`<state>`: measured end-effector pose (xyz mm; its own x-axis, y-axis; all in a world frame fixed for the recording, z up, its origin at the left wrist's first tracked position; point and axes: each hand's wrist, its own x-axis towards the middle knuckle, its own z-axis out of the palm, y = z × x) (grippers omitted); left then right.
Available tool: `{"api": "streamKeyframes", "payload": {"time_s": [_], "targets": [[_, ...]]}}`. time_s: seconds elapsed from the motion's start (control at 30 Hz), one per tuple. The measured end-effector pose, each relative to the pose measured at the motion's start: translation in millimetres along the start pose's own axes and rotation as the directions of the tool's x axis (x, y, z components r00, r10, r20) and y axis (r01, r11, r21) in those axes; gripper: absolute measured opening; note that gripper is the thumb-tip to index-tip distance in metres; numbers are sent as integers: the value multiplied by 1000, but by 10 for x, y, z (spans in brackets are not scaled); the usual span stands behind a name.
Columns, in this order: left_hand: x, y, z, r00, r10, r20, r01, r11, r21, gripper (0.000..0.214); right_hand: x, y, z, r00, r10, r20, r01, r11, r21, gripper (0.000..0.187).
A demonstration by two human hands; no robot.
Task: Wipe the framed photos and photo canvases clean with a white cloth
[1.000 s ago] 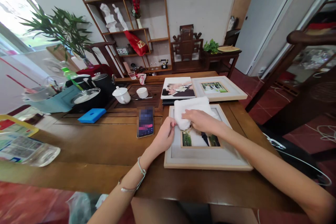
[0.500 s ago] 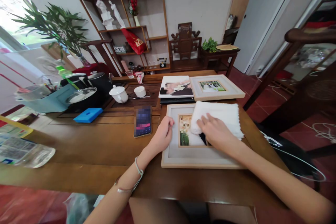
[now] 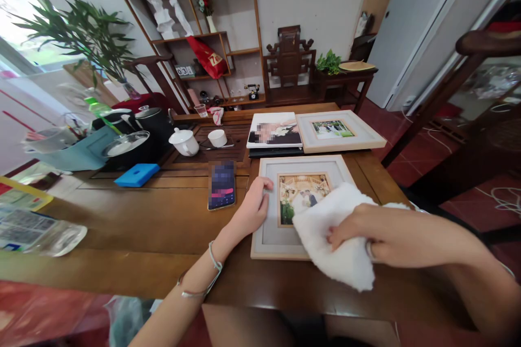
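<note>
A light wooden picture frame (image 3: 268, 230) with a photo lies flat on the wooden table (image 3: 154, 222) in front of me. My left hand (image 3: 251, 210) rests on the frame's left edge, fingers curled over it, holding it still. My right hand (image 3: 366, 233) presses a white cloth (image 3: 325, 233) flat on the frame's lower right corner, fingers spread on the cloth. The cloth hangs over the frame's near edge.
A phone (image 3: 222, 184) lies just left of the frame. Behind the frame are a photo book (image 3: 273, 130) and a second frame (image 3: 340, 131). A tea set with a white teapot (image 3: 185, 142), blue block (image 3: 136, 174), kettles and a plastic bottle (image 3: 49, 236) fill the left side.
My right hand has dragged the cloth from the frame's top across the photo down to its lower right corner. The photo is now uncovered. My left hand has stayed on the left edge.
</note>
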<state>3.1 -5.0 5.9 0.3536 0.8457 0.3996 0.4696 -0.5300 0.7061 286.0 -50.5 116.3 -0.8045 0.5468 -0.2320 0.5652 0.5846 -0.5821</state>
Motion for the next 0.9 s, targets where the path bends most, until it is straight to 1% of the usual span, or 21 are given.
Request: {"api": "streamKeyframes", "payload": {"time_s": [0.07,0.1,0.17,0.2,0.27,0.33,0.37,0.43,0.53,0.63,0.7,0.8,0.83,0.9], "targets": [[-1,-5,0,1000,-2,2,2,1000,8,24,-64,174,-103,998,60,-8,-60,998,-3,63],[-2,-11,1,1000,-1,4,1,1000,12,24,-76,274,-133,994,93,-54,-95,995,-31,63],[-5,-24,3,1000,5,6,-5,1000,17,24,-47,464,-151,972,146,-185,-169,979,-115,62],[-6,-30,4,1000,8,7,-8,1000,20,24,-4,542,-142,952,169,-256,-213,964,-159,60],[-6,-38,5,1000,17,11,-17,999,28,25,133,640,-95,894,220,-390,-327,916,-232,57],[-7,-41,7,1000,25,2,-25,999,46,26,316,656,-12,838,244,-488,-421,858,-294,56],[-8,-42,10,1000,27,-14,-26,998,61,26,412,639,40,826,232,-514,-440,836,-328,56],[-14,-48,20,998,24,-59,-18,996,92,28,594,573,155,842,173,-511,-407,826,-390,56],[-29,-73,44,995,6,-104,8,992,128,31,833,431,307,884,83,-460,-298,858,-418,55],[-42,-108,65,994,3,-114,13,991,136,34,1050,260,385,914,2,-406,-199,875,-442,51],[-44,-123,71,992,18,-126,-3,993,120,35,1158,141,409,936,-54,-349,-135,858,-496,46],[-43,-127,68,990,44,-137,-33,996,81,40,1162,-18,439,958,-127,-255,-35,836,-547,40],[-43,-125,66,990,42,-138,-33,997,70,42,1103,-63,449,963,-151,-223,10,847,-532,39],[-44,-123,68,989,13,-144,-6,999,52,46,894,-140,459,970,-183,-161,96,893,-440,40]]}}
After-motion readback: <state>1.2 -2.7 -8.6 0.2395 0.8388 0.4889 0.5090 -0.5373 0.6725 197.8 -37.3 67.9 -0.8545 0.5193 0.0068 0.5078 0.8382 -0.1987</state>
